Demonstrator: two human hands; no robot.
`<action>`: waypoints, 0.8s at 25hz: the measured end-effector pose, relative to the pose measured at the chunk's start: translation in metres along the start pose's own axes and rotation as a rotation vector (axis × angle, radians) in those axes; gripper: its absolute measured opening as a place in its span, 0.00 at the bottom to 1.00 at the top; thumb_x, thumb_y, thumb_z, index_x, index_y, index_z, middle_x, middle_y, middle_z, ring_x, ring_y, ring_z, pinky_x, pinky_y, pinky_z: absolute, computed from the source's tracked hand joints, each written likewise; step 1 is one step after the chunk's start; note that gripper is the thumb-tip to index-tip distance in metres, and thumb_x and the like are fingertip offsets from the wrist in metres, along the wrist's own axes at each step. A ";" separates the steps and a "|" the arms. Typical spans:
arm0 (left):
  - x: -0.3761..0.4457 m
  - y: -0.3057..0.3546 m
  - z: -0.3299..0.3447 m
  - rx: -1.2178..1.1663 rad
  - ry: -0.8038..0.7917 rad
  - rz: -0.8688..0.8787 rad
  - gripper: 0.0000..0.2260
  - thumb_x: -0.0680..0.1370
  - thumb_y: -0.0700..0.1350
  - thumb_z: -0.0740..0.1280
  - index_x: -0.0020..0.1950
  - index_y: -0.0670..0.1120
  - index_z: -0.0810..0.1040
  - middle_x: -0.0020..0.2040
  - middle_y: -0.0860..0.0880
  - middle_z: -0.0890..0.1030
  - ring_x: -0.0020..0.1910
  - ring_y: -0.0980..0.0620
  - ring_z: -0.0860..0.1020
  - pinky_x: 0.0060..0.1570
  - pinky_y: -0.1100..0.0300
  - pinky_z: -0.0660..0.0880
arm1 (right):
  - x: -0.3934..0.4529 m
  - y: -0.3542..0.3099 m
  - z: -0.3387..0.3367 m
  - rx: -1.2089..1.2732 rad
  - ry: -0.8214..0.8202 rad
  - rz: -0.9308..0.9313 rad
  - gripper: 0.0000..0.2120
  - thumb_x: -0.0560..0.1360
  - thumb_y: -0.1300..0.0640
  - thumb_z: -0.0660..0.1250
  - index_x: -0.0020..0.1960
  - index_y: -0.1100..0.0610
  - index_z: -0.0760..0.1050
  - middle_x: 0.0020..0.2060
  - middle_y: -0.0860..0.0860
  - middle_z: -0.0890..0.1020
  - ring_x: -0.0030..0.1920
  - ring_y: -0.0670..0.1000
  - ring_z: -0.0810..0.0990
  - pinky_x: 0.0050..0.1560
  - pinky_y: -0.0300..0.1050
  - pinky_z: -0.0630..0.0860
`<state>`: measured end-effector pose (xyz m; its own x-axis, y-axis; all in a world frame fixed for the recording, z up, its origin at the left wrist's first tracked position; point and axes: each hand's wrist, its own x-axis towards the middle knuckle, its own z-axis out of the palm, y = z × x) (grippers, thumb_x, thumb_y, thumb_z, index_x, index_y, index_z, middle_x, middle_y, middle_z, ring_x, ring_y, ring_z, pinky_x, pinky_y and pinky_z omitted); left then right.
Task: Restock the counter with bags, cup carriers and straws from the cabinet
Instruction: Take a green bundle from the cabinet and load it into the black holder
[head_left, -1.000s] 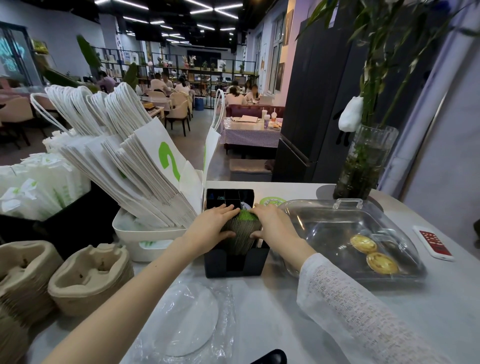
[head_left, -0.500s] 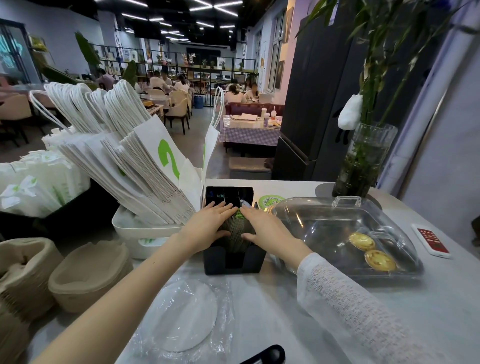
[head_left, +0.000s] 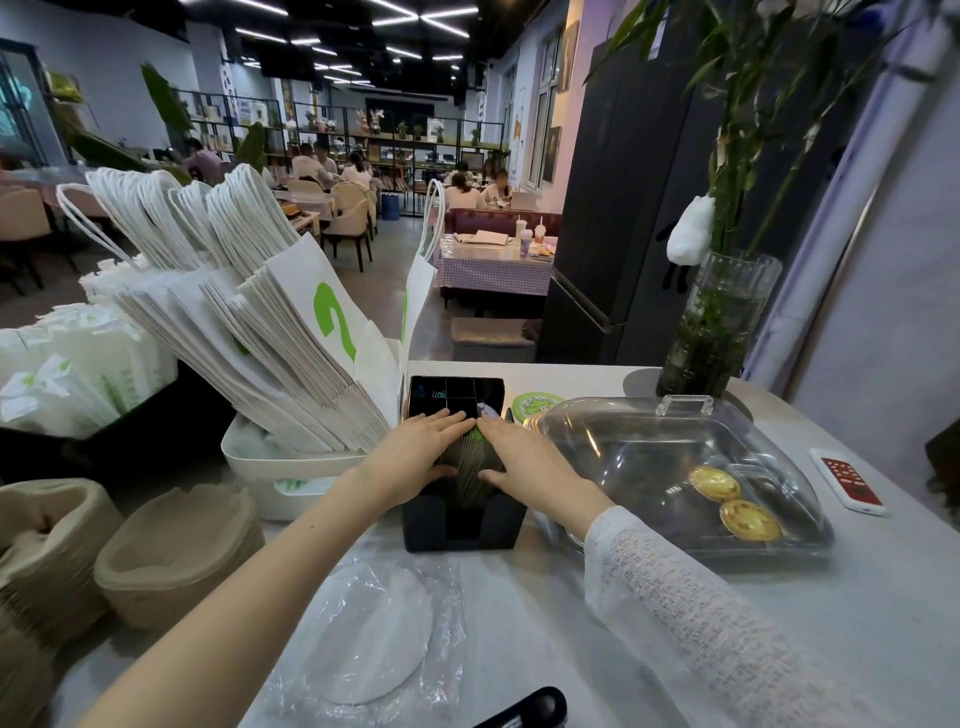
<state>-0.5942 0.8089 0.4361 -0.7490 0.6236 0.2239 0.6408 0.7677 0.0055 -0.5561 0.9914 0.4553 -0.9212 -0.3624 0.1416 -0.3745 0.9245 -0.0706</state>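
Observation:
A bundle of dark straws (head_left: 470, 467) with green tips sits in the front slot of a black divided holder (head_left: 462, 532) on the white counter. My left hand (head_left: 415, 452) lies flat on the bundle's left side, fingers straight. On the right side my right hand (head_left: 524, 457) presses the same way, and the fingertips of both nearly meet on top. White paper bags (head_left: 291, 332) with green print lean in a white tub (head_left: 291, 467) to the left. Stacked brown pulp cup carriers (head_left: 176, 551) stand at the near left.
A clear lidded tray (head_left: 675, 452) holding two egg tarts stands right of the holder. A glass vase with bamboo (head_left: 717, 322) and a white-red device (head_left: 849, 480) sit further right. Crumpled clear plastic wrap (head_left: 374, 629) lies near me. White wrapped packets (head_left: 78, 364) fill a black bin far left.
Both hands went from curling round the straw bundle to lying flat on top of it. The bundle sits lower in the holder.

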 end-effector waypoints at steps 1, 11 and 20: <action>0.000 0.000 0.000 0.010 -0.007 -0.003 0.32 0.79 0.51 0.65 0.79 0.49 0.54 0.78 0.48 0.58 0.78 0.48 0.55 0.76 0.53 0.54 | -0.001 -0.001 0.000 0.010 0.003 0.003 0.33 0.76 0.52 0.68 0.76 0.57 0.58 0.75 0.54 0.64 0.71 0.55 0.69 0.65 0.49 0.70; -0.047 0.001 -0.039 -0.203 0.060 -0.209 0.35 0.74 0.49 0.71 0.77 0.45 0.59 0.74 0.46 0.66 0.71 0.47 0.67 0.69 0.54 0.67 | -0.039 -0.020 -0.025 -0.062 0.114 0.094 0.33 0.76 0.54 0.67 0.77 0.54 0.57 0.73 0.52 0.67 0.73 0.53 0.64 0.77 0.51 0.51; -0.115 0.002 -0.081 -0.216 0.086 -0.261 0.24 0.75 0.48 0.69 0.69 0.44 0.70 0.65 0.46 0.76 0.64 0.47 0.74 0.61 0.55 0.71 | -0.094 -0.058 -0.069 0.107 0.174 0.286 0.19 0.74 0.57 0.66 0.65 0.55 0.72 0.55 0.53 0.81 0.56 0.57 0.79 0.54 0.49 0.74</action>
<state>-0.4931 0.7268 0.4888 -0.8814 0.3886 0.2686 0.4570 0.8452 0.2771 -0.4409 0.9799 0.5141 -0.9621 -0.0565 0.2668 -0.1213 0.9649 -0.2331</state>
